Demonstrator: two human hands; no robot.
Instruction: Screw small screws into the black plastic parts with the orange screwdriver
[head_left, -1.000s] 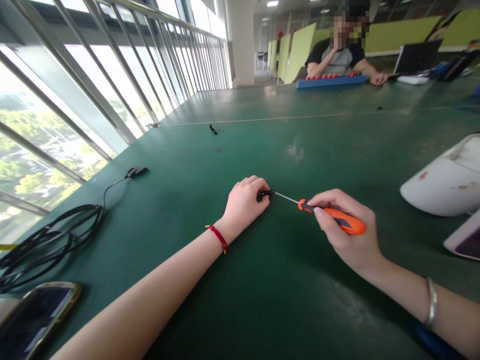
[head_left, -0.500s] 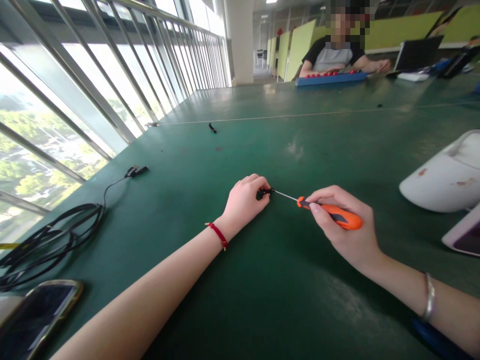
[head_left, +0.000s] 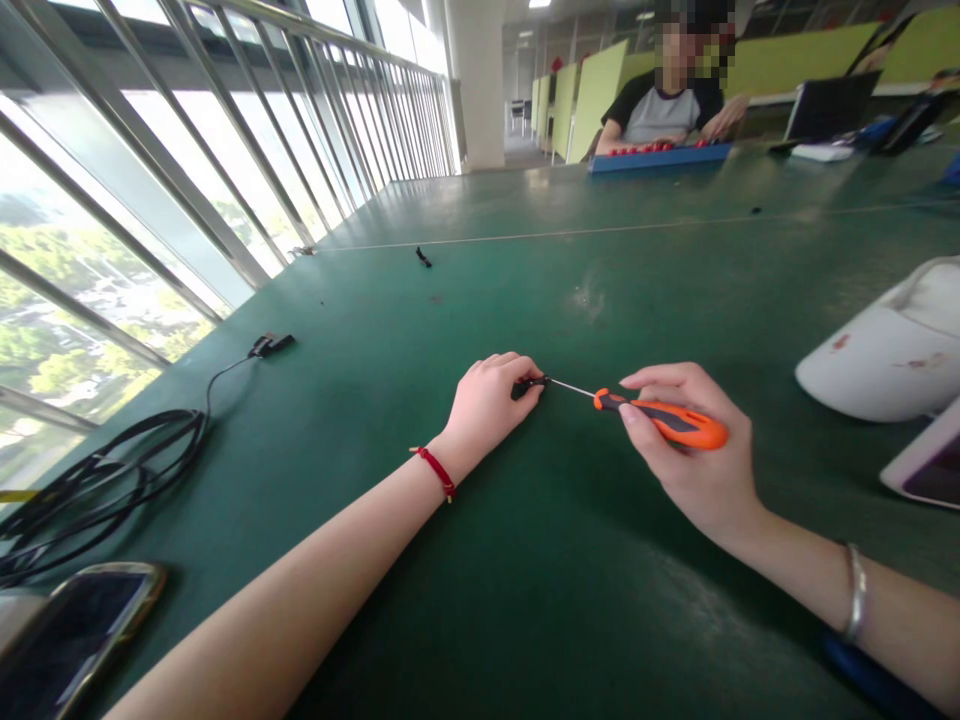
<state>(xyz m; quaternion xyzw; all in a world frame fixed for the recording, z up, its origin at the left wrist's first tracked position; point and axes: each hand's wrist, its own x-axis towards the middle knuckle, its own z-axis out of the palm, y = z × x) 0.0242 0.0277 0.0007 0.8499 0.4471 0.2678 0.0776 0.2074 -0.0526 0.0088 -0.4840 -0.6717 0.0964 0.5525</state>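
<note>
My left hand (head_left: 491, 405), a red cord at its wrist, pinches a small black part (head_left: 529, 386) low over the green table (head_left: 420, 560). What kind of part it is cannot be made out, as my fingers cover some of it. An orange and dark grey screwdriver (head_left: 686, 425) lies in my right hand (head_left: 709, 460), handle against the palm side and thumb beneath. Its thin metal shaft points left, and the tip meets the black part at my left fingertips. The index finger of my right hand is lifted slightly off the handle.
At left lie a coiled black cable (head_left: 142, 480) with its plug and a phone (head_left: 82, 630). A white container (head_left: 885, 350) and another phone-like device (head_left: 930, 465) are at right. Farther off, a small black piece (head_left: 424, 258) rests near a person behind a blue tray (head_left: 660, 158).
My right thumb and fingers have shifted on the screwdriver handle, which has turned a little; the index finger has lifted. My left hand stays almost still. The person opposite has drawn one hand in.
</note>
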